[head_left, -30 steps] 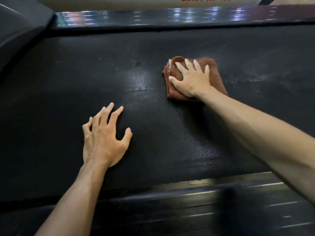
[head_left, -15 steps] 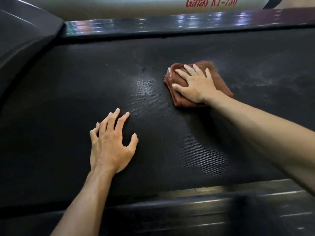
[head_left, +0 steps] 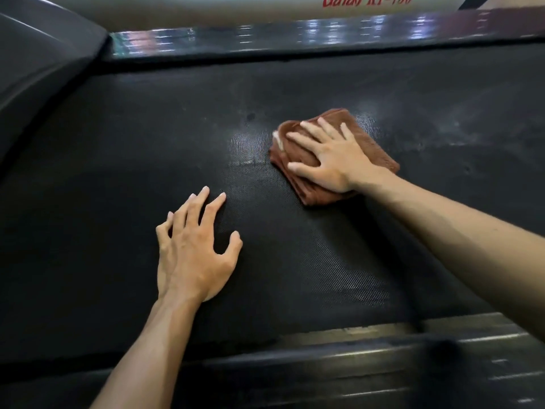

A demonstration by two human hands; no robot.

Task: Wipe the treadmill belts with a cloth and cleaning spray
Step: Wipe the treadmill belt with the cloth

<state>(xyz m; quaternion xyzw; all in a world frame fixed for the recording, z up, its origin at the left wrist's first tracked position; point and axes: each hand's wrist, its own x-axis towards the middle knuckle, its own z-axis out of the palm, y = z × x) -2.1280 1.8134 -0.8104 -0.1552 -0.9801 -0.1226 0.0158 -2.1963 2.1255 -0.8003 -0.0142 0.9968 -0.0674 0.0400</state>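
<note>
A folded brown cloth (head_left: 373,146) lies on the black textured treadmill belt (head_left: 118,160), right of centre. My right hand (head_left: 333,156) presses flat on the cloth with straight, spread fingers. My left hand (head_left: 191,252) rests on the bare belt nearer to me, fingers spread and propped on their tips, holding nothing. A damp, shiny patch shows on the belt just left of the cloth. No spray bottle is in view.
A shiny metal side rail (head_left: 295,33) runs along the belt's far edge, with a pale housing bearing red lettering (head_left: 365,1) behind it. A dark plastic cover (head_left: 38,60) rises at the far left. Another side rail (head_left: 383,358) lies along the near edge.
My right hand has drawn the cloth slightly nearer to me across the belt. The view has shifted, so both hands sit lower in the frame. My left hand stays planted.
</note>
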